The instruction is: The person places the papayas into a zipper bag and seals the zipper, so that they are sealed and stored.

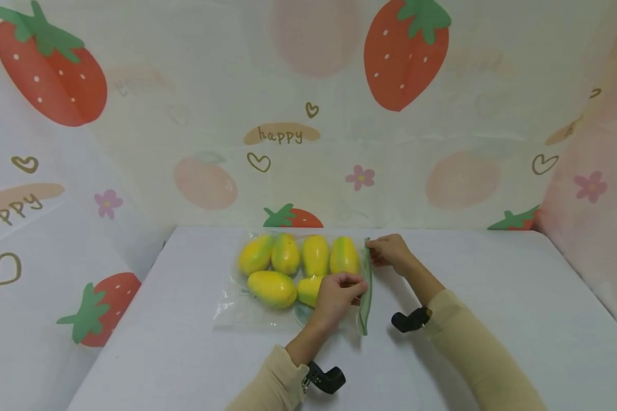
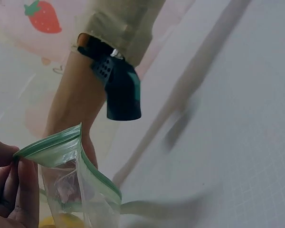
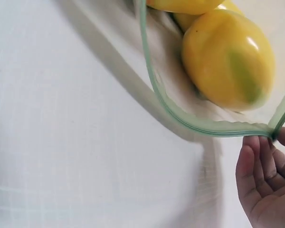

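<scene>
A clear zip bag with a green zip strip lies on its side, its mouth to the right. Inside are several yellow fruits with green patches, mango- or papaya-like in shape. My left hand pinches the near side of the strip, its forearm hiding part of the bag. At the far end of the mouth, my right hand pinches the strip's corner between thumb and fingers. Seen from the right wrist, the green rim bows apart, with a fruit behind it.
A white table carries the bag. Behind it hangs a pale cloth printed with strawberries and flowers. Black wrist cameras sit on the left wrist and right wrist.
</scene>
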`<action>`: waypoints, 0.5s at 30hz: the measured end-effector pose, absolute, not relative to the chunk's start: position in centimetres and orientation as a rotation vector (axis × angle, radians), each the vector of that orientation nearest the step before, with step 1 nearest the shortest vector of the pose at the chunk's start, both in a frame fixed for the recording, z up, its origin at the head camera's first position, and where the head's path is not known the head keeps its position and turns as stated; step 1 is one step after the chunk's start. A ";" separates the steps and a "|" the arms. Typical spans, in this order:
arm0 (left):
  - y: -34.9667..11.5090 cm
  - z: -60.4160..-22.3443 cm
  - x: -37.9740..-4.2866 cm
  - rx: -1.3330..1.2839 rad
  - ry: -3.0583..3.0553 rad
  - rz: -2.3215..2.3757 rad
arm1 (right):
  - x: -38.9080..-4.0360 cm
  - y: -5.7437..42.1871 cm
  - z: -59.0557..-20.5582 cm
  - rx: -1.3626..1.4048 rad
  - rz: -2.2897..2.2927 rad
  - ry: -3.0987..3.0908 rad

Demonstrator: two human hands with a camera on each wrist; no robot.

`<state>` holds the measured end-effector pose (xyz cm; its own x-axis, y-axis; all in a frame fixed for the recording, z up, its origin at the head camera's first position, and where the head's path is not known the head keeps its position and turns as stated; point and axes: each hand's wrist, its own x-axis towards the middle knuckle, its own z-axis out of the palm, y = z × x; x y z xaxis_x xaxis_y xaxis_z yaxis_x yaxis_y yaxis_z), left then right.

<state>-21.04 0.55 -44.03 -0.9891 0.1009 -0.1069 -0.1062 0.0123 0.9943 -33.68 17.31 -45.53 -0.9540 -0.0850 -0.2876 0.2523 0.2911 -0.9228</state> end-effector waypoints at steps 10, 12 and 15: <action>1.5 -44.4 -20.3 0.110 2.514 1.837 | -34.2 17.0 -44.6 0.209 -1.723 2.256; 1.6 -44.3 -20.0 0.144 2.629 1.734 | -34.2 17.0 -44.5 0.213 -1.721 2.249; 1.9 -44.3 -19.5 0.214 2.798 1.546 | -34.3 17.1 -44.5 0.207 -1.716 2.247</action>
